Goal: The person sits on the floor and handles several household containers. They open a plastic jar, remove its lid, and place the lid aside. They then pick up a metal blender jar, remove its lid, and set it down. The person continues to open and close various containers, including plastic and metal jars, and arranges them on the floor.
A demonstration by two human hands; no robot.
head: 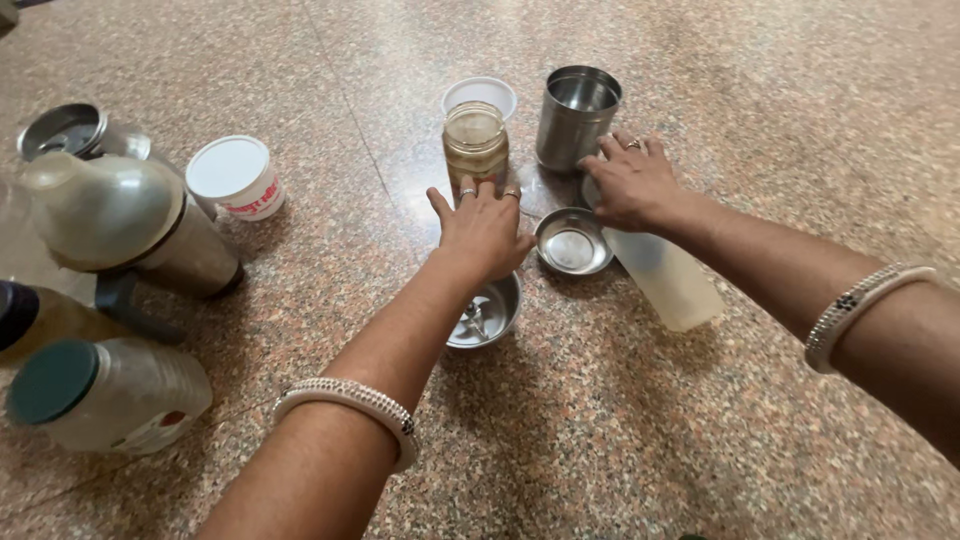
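Surface: speckled stone floor (700, 430); everything stands or lies directly on it.
Left hand (482, 228): palm down, fingers spread and stretched toward 12 o'clock, their tips at the base of the glass jar (475, 145); I cannot tell whether they touch it. Nothing is held, the grip is wide and flat.
Right hand (632, 185): palm down, fingers loosely fanned, resting over the top end of a pale plastic bottle (668, 280) lying on its side. Whether the fingers actually close on it is hidden; the grip looks loose rather than clamped.
Glass jar: upright, lidless, with brownish contents, dead ahead of the left hand at 12 o'clock and clearly nearer to that hand than to the right.
White lid (481, 93): just behind the jar, at its 12 o'clock.
Steel tumbler (577, 116): upright and open, at 11 o'clock from the right hand, just beside its fingertips.
Small steel bowl (572, 243): between the two hands, at 7 o'clock from the right hand.
Blade cup (485, 315): a steel piece with blades inside, partly under the left wrist.
Plastic bottle axis: runs from the right hand out toward 5 o'clock.
Far left: a white tub (236, 177), a grinder jar with domed lid (125, 225) lying over, and a green-capped bottle (105, 395) on its side, all well apart from both hands.
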